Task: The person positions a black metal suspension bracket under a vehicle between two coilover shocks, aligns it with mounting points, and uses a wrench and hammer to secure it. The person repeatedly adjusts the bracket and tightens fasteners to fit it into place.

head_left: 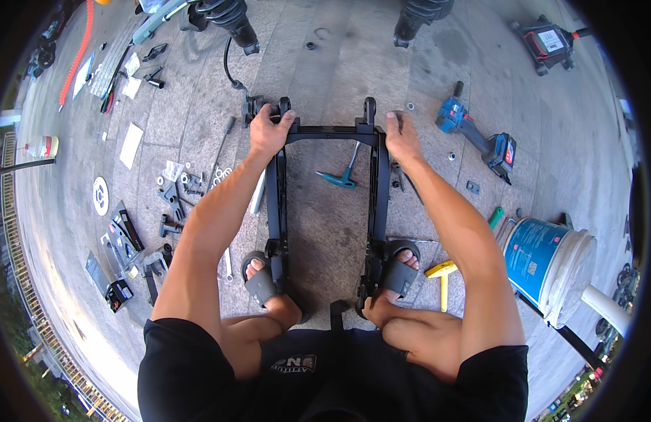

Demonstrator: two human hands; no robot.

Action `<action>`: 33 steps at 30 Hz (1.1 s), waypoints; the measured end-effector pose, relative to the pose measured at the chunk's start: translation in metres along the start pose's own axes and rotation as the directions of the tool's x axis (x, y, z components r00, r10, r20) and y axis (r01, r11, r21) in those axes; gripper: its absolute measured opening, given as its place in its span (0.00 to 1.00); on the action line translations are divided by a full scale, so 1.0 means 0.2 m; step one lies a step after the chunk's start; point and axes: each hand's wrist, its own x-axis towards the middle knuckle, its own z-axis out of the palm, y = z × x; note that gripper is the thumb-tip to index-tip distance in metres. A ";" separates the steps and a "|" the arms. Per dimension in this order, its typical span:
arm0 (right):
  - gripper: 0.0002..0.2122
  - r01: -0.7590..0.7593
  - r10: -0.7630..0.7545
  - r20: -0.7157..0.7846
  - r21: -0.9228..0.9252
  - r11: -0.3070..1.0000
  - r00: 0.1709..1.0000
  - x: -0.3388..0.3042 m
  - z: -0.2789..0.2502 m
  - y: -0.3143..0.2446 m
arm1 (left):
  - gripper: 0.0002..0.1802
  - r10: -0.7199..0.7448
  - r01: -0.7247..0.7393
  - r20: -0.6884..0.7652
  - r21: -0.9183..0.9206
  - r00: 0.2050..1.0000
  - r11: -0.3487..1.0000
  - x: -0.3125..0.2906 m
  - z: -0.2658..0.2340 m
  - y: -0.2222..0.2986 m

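Observation:
A black H-shaped frame, which looks like a motorcycle swingarm (332, 133), stretches away from me between my feet. My left hand (269, 133) is closed round its far left end, thumb on top, beside a small black part with a cable. At the far right end, my right hand (401, 137) has its fingers curled against the outer side; the frame partly hides its grip. A teal-handled T-shaped hex key (339, 178) lies on the ground inside the frame, just below the crossbar.
To the right lie a blue cordless impact wrench (477, 133), a yellow hammer-shaped tool (442, 271) and a white bucket with a blue label (540, 257). Loose bolts, washers and brackets (172, 200) spread leftward. Two black fork legs (230, 21) come in from the far edge.

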 end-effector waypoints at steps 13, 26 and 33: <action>0.26 -0.045 0.046 -0.052 0.008 0.999 0.998 0.23 -0.09 0.21 | 0.33 -0.094 0.084 0.028 0.241 0.995 0.967 -0.02 -0.05 0.12; 0.25 0.053 -0.058 -0.098 -0.059 0.997 0.993 0.38 0.05 0.34 | 0.16 -0.299 -0.018 0.318 0.712 0.899 0.702 -0.03 -0.97 0.02; 0.22 0.124 -0.132 -0.089 -0.090 0.988 0.987 0.33 -0.18 0.51 | 0.15 -0.353 0.022 0.288 0.746 0.890 0.666 -0.31 -0.89 -0.47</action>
